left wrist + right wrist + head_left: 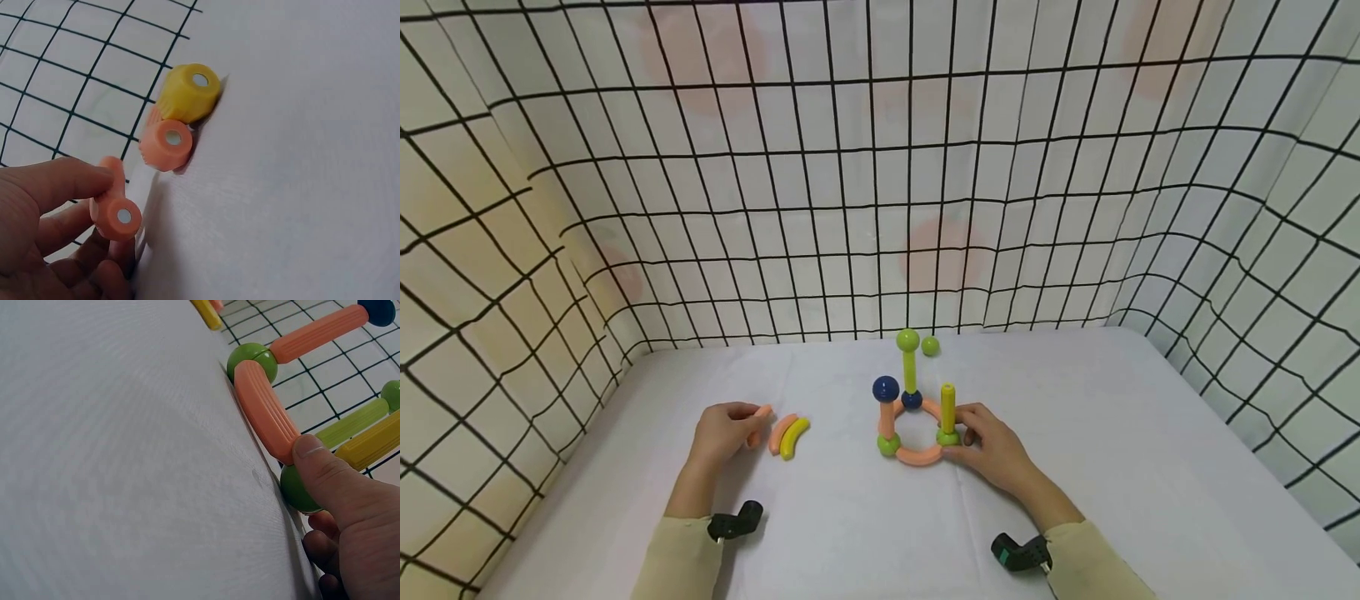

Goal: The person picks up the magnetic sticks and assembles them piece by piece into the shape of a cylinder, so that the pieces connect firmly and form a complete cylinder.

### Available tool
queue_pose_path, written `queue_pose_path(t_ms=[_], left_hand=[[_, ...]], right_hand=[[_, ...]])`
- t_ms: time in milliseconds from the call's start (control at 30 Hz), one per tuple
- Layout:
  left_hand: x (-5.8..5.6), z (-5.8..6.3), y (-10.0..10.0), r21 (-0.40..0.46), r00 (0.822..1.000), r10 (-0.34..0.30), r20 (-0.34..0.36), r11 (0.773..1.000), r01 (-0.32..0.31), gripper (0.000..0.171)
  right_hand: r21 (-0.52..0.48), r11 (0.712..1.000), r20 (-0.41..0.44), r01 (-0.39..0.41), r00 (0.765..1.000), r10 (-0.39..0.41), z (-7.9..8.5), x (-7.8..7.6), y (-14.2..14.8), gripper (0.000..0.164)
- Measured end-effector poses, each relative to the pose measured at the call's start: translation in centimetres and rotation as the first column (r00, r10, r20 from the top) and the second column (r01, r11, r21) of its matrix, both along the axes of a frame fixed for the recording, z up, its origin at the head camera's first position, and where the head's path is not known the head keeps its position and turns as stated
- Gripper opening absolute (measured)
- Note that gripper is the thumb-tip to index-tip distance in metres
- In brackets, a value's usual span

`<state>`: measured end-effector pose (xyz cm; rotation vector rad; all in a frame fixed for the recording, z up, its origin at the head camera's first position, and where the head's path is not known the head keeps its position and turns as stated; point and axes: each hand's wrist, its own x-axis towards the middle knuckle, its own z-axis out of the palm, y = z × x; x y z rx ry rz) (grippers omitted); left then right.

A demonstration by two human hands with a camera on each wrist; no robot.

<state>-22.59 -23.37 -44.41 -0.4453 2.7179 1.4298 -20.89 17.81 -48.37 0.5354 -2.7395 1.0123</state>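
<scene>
My left hand [724,432] pinches a curved orange magnetic rod [115,212] between thumb and fingers, its pale round end facing the left wrist camera. Just right of it, another curved orange rod [782,434] and a curved yellow rod [794,439] lie side by side. At mid-table stands a ball-and-rod frame: curved orange rods [919,457] form a ring with green balls [300,487] and a blue ball [912,401]. Upright orange, lime and yellow rods rise from it. My right hand [992,446] grips the frame's right corner, thumb on the rod end beside the green ball.
A loose green ball [930,345] lies behind the frame. A dark blue ball [886,388] tops the orange upright, and a lime ball [907,340] tops the tall lime one. Black grid netting [872,208] over white cloth walls the table's back and sides.
</scene>
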Motion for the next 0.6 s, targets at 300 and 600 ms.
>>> queue_pose_path(t_ms=[300, 600], left_hand=[[-0.07, 0.13, -0.14, 0.048, 0.997, 0.043, -0.062, 0.998, -0.041, 0.041], [-0.11, 1.01, 0.65, 0.151, 0.993, 0.053, -0.105, 0.988, -0.037, 0.041]], right_hand=[[-0.007, 1.0, 0.008, -0.003, 1.0, 0.003, 0.14, 0.05, -0.07, 0.044], [-0.007, 1.0, -0.022, -0.007, 1.0, 0.007, -0.1, 0.05, -0.05, 0.042]])
